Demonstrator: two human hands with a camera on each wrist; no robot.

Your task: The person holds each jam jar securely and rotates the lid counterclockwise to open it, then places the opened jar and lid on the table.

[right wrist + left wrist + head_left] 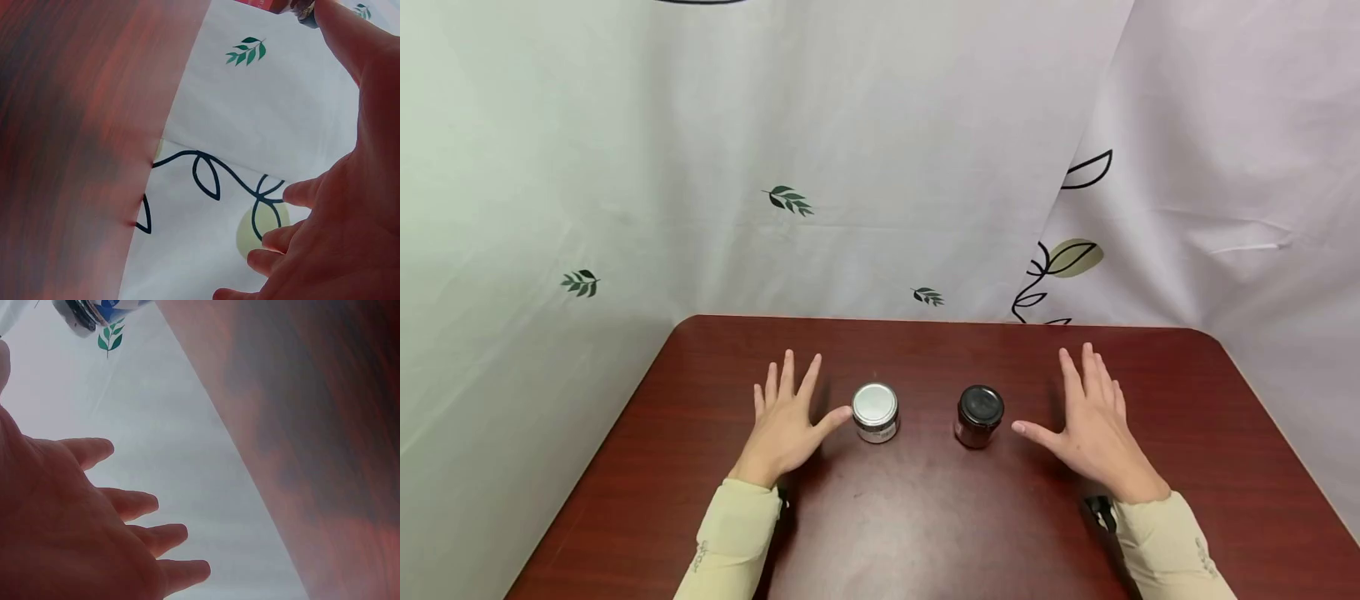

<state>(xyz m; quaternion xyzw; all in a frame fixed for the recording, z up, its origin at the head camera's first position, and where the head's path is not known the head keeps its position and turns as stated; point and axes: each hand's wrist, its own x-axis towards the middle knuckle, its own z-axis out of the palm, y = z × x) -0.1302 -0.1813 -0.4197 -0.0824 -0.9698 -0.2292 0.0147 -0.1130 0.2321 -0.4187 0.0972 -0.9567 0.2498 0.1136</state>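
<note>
Silver-lidded jar [876,414] and black-lidded jar [979,417]: both upright, apart, on 1 desk [887,525]. Left hand [783,433]: spread, thumb at silver-lidded jar, contact unclear. Right hand [1096,435]: spread, thumb near black-lidded jar.

- One counter [887,517].
- Two jars [876,412] [979,415] on the counter.
- Ten fingers [787,375], thumbs counted, above the counter: five on the left hand [782,435], five on the right hand [1093,437].
- Two sleeves [732,533] [1168,542] over the counter's near side.
- Three green leaf sprigs [789,201] [580,283] [928,297] on cloth [887,125] around the counter.
</note>
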